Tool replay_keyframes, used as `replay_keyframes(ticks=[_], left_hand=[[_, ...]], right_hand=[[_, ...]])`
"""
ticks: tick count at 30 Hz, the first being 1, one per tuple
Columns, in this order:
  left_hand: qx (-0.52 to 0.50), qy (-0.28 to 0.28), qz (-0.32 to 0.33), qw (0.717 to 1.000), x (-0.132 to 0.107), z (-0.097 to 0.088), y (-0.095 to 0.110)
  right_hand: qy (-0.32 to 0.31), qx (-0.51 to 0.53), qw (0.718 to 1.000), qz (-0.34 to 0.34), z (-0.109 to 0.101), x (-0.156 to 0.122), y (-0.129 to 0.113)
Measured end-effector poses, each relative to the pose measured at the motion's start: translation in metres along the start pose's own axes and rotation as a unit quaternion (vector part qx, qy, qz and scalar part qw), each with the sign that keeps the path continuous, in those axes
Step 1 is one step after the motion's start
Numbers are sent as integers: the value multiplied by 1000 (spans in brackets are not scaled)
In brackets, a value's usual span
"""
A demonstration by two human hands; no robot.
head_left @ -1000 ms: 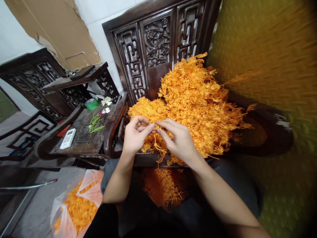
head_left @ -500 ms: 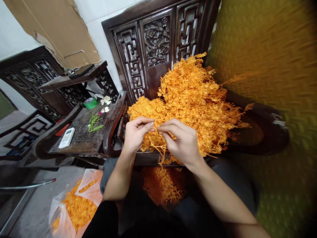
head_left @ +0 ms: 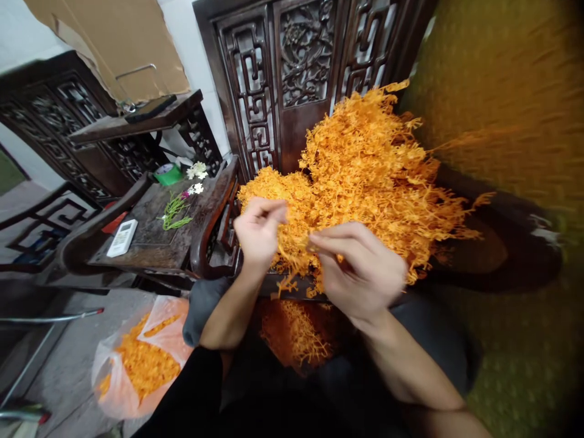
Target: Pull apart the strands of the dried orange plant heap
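A large heap of bright orange, thin-branched sprigs (head_left: 365,170) lies on the dark wooden seat in front of me. Before its near side, my left hand (head_left: 259,234) is raised with the fingers curled together, blurred by motion; whatever it pinches is too smeared to name. To its right, my right hand (head_left: 362,267) pinches thumb against fingers, and a tiny bit of something shows at the tips. A loose orange sprig (head_left: 288,281) hangs over the seat's front edge between and below the hands. The hands are apart.
On the side table (head_left: 150,249) at left are a white remote control (head_left: 123,238), green tape roll (head_left: 168,174), green stems (head_left: 175,212) and white flowers (head_left: 196,171). A plastic bag (head_left: 109,395) of orange pieces sits on the floor. More orange sprigs (head_left: 301,334) lie below.
My hands have drawn apart, the right one moving right and nearer to me, the left slightly up. The view has shifted a little.
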State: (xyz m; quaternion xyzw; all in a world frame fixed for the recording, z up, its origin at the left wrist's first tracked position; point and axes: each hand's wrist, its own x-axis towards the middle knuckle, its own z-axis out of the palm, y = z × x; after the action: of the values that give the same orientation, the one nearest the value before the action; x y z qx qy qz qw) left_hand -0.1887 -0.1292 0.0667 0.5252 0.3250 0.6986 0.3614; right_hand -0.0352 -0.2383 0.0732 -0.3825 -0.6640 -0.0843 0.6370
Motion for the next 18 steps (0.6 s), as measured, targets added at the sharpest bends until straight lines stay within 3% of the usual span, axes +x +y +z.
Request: replay_keyframes(ticks=[2, 3, 6, 9, 13, 18], left_hand=[[-25, 77, -21, 996, 13, -12, -3], [-38, 77, -45, 995, 18, -17, -4], [-70, -7, -104, 992, 21, -24, 0], [-106, -74, -109, 986, 15, -23, 10], [-117, -146, -93, 978, 9, -25, 24], [-129, -165, -104, 972, 7, -28, 32]], right_hand=[[24, 13, 1000, 6, -11, 2, -4], [26, 32, 999, 16, -15, 4, -3], [9, 144, 983, 114, -17, 10, 9], [-17, 280, 929, 241, -11, 15, 25], [-46, 438, 838, 322, -8, 18, 34], [-83, 525, 735, 421, -9, 24, 37]])
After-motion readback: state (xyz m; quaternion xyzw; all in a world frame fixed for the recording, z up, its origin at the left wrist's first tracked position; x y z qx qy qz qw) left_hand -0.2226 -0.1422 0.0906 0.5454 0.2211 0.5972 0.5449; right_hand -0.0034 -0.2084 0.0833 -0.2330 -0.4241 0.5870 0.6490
